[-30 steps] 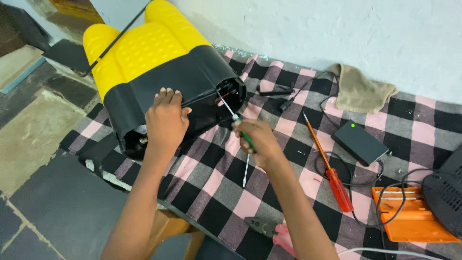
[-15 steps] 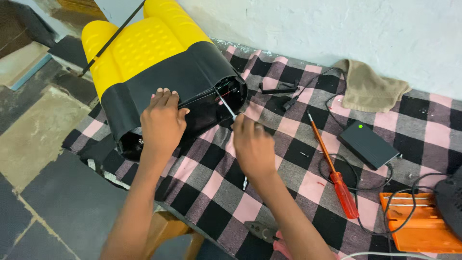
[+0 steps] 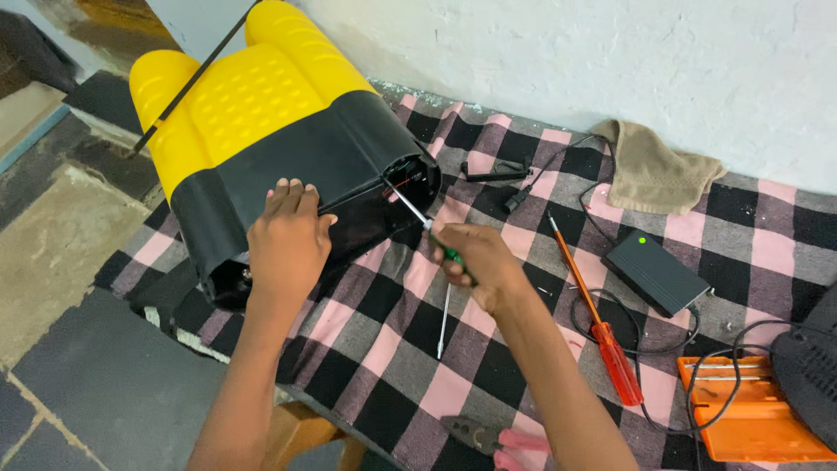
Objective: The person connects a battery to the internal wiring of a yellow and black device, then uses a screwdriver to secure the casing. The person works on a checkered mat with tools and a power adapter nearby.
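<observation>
Head view, right hand (image 3: pixel 478 262) gripping screwdriver (image 3: pixel 418 214) — left hand (image 3: pixel 286 242) flat on casing (image 3: pixel 288 166)

Worktop under checked pink-black cloth (image 3: pixel 392 340); on it: yellow-black tank (image 3: pixel 279 131); right of tank: red screwdriver (image 3: pixel 602 327), black adapter (image 3: pixel 656 273), beige rag (image 3: pixel 658 170), orange case (image 3: pixel 750 419).

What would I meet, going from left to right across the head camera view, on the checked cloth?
Big yellow and black plastic housing → left hand flat on it → right hand gripping a green-handled screwdriver → long red-handled screwdriver → flat black adapter box → orange plastic case.
</observation>
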